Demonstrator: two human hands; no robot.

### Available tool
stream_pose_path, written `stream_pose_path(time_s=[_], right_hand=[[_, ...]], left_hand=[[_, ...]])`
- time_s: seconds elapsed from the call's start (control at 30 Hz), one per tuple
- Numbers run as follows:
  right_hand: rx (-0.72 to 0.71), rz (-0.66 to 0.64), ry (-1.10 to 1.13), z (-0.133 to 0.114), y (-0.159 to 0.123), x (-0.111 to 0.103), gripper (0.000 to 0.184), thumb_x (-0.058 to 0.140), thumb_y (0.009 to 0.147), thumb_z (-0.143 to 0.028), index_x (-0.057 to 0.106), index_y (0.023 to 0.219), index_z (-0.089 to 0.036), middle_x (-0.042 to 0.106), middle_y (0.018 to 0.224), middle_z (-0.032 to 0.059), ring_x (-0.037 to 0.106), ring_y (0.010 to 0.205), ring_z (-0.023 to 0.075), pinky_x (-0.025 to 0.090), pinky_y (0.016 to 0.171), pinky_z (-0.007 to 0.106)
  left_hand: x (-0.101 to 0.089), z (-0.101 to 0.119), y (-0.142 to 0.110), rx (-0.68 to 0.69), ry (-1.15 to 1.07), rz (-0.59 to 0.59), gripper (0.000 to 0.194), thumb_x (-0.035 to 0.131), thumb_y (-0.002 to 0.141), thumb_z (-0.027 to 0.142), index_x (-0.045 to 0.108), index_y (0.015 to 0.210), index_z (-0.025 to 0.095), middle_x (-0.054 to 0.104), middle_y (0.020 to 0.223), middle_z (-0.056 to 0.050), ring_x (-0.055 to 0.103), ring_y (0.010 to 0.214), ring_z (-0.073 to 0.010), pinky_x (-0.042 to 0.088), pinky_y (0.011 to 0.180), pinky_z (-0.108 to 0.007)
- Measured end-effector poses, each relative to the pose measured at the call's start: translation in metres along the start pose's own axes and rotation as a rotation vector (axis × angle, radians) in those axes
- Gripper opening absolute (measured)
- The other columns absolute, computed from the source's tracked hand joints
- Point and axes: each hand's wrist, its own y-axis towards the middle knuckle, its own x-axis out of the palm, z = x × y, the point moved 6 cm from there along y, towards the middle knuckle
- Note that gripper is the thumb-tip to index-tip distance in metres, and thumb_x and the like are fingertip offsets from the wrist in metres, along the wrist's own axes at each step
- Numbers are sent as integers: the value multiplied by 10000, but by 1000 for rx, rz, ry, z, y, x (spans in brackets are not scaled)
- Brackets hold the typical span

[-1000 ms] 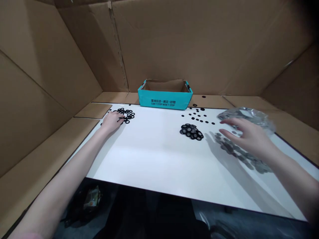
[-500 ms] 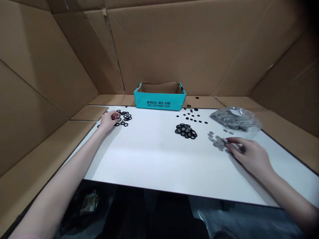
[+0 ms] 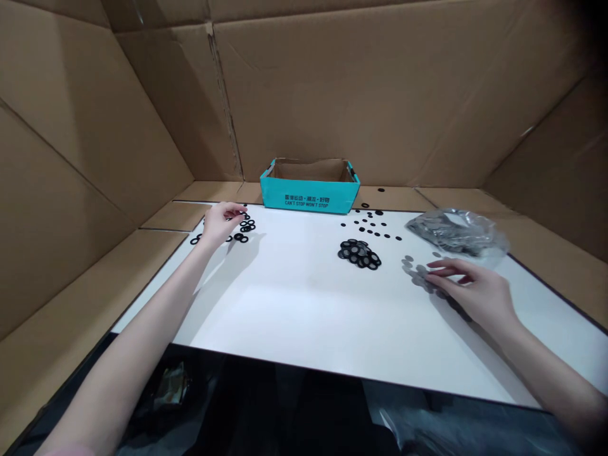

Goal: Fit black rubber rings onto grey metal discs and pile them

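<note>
My left hand (image 3: pixel 225 223) is closed in a pinch, raised a little above several loose black rings (image 3: pixel 247 226) at the left of the white table. A dark ring edge shows at its fingertips, partly hidden. On the right, my right hand (image 3: pixel 475 288) pinches a thin grey disc, mostly covered by thumb and finger. Below and beside it lie several scattered grey discs (image 3: pixel 418 278). Between the hands sits a heap of black rings with grey centres (image 3: pixel 360 254).
A turquoise open box (image 3: pixel 310 195) stands at the back edge. Right of it, small black discs (image 3: pixel 371 232) are scattered. A clear plastic bag of grey discs (image 3: pixel 453 231) lies at the right. Cardboard walls (image 3: pixel 351 95) surround the white table (image 3: pixel 294 316).
My left hand has lifted from among the black rings and moved slightly right. My right hand has risen a little off the grey discs. The view has shifted slightly.
</note>
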Motion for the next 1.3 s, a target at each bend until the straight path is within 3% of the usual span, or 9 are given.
stream_pose_path(time_s=[0.1,0.27,0.47,0.57,0.67,0.9,1.1,1.3], right_hand=[[55,50,87,-2,3,-7,240,807,599,-401,786,774,-238,771,681,62,527,508,187,420,583,368],[53,102,309,-28,5,-5,299,835,535,-405,749,752,-218,775,729,91,716,704,267,553,702,405],[-85,-68,577,-105,-9,50,370,894,582,-473,756,810,-217,799,815,78,779,774,243,656,788,381],[-148,-269,759,-146,-22,83,346,931,629,-454,764,826,-224,802,801,62,790,754,224,670,745,354],[-165,-400,852,-171,-32,104,343,957,642,-435,758,826,-225,799,766,48,793,732,213,673,727,336],[-161,-370,824,-169,-45,115,261,915,721,-390,749,829,-221,792,716,46,781,676,201,644,648,296],[-213,-390,790,-167,-50,116,199,854,790,-332,766,939,-233,814,888,52,793,776,199,647,691,301],[-260,-413,765,-171,-55,118,147,787,841,-271,732,975,-242,759,733,-1,754,688,175,635,681,300]], left_hand=[[9,8,-4,2,-122,-46,363,718,664,348,809,945,137,798,961,-99,719,861,-224,570,877,-337],[33,27,-21,-14,-307,-181,371,795,635,409,795,880,130,803,922,-112,732,819,-227,577,784,-326],[69,63,-58,-41,-478,-398,419,875,635,424,804,926,131,803,860,-104,753,789,-213,602,735,-312],[80,74,-76,-56,-597,-487,408,907,648,378,795,960,141,779,822,-68,736,744,-165,597,720,-278],[86,78,-90,-91,-723,-562,378,927,657,308,778,964,143,750,794,-38,717,709,-133,576,675,-241],[90,91,-109,8,-715,-627,350,888,749,273,754,1048,150,764,875,-56,728,786,-146,596,760,-266],[89,104,-119,165,-686,-599,245,796,869,264,734,1088,172,772,1035,-77,743,885,-155,605,830,-269],[83,107,-119,211,-601,-538,257,804,879,297,732,1107,204,743,1022,-54,687,903,-149,575,839,-270]])
